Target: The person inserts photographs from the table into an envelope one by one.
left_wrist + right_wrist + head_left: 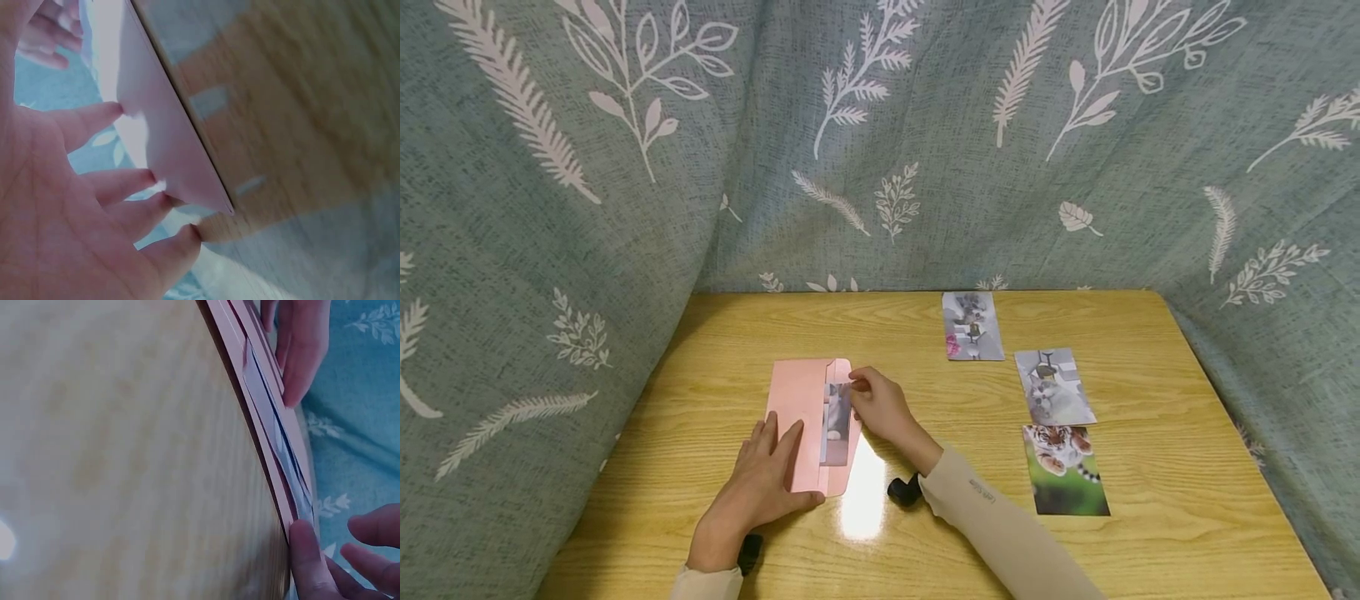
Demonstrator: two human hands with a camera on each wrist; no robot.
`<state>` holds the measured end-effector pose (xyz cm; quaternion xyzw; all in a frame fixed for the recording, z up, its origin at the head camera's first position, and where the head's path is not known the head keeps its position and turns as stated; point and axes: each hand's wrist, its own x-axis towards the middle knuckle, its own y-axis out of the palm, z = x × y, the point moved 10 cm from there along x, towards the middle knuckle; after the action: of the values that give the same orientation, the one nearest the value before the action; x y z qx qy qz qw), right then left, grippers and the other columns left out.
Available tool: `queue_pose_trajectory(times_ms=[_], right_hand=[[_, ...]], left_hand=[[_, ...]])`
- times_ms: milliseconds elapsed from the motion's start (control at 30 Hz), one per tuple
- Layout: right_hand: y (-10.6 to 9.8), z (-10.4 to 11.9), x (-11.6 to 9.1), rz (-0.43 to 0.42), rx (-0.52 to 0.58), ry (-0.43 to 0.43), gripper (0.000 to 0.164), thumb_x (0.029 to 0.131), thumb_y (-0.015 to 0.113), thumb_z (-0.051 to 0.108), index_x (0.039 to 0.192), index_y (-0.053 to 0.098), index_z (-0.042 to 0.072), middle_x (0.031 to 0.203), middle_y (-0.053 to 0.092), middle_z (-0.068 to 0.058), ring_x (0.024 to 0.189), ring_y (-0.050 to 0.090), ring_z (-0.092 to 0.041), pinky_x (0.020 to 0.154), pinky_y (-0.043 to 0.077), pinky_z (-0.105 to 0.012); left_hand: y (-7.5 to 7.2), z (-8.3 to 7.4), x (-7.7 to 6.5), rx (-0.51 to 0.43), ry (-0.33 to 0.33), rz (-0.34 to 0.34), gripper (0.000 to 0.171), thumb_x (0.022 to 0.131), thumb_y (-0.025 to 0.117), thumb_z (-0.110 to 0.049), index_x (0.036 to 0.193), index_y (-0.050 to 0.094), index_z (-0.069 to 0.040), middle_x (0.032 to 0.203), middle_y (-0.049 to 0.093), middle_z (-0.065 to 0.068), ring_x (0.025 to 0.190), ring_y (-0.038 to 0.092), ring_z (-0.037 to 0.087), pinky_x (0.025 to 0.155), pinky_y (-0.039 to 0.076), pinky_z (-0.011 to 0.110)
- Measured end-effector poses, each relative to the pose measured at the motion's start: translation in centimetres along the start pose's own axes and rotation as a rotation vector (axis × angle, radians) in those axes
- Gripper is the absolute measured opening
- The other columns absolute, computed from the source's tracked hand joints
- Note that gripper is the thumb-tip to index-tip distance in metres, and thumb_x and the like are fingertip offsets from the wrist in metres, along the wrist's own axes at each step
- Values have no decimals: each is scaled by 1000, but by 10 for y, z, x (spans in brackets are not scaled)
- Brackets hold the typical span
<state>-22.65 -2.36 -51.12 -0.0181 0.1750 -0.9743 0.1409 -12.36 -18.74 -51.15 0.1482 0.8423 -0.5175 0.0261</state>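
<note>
A pink envelope (793, 383) lies on the table with its flap side facing right. A photo (837, 417) in grey tones sits partly inside its opening, the rest hidden under the pink paper. My left hand (763, 475) rests on the envelope with fingers spread; in the left wrist view those fingertips (147, 178) touch its surface. At the upper right of the opening my right hand (886, 407) pinches the photo's edge. The right wrist view has the right thumb (306, 553) against the end of the photo (269, 415), between the pink layers.
To the right lie a tiger photo (1063, 492), a grey photo (1056, 392) just above it, and another photo with a pink patch (973, 325) near the table's back edge. A leaf-patterned curtain (880, 150) hangs behind and beside the wooden table (940, 550).
</note>
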Motion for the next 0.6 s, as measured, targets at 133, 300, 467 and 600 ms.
queue_pose_trajectory(times_ms=[133,300,467,600], right_hand=[[0,0,-13,40,-39,-2,35,95,60,4,131,60,1,117,67,-16,96,69,-21,74,56,-26],[5,-1,-29,78,22,3,38,95,63,4,133,58,-1,116,67,-16,93,70,-20,73,57,-25],[11,-3,-42,121,102,20,40,96,63,3,135,56,-1,119,65,-17,92,70,-20,71,57,-24],[13,-3,-46,134,128,27,40,97,62,3,136,55,-1,121,64,-18,94,70,-22,72,58,-25]], left_hand=[[1,0,1,0,-7,6,112,71,85,-57,156,33,-6,159,7,36,145,8,55,114,11,67],[0,0,2,2,-12,14,112,71,84,-59,156,33,-6,159,7,36,145,7,55,113,11,68],[0,0,2,14,-22,26,114,71,83,-61,157,32,-7,159,7,36,144,8,56,112,11,69],[0,0,2,25,-23,21,114,71,83,-61,157,32,-7,159,8,36,144,9,57,112,13,70]])
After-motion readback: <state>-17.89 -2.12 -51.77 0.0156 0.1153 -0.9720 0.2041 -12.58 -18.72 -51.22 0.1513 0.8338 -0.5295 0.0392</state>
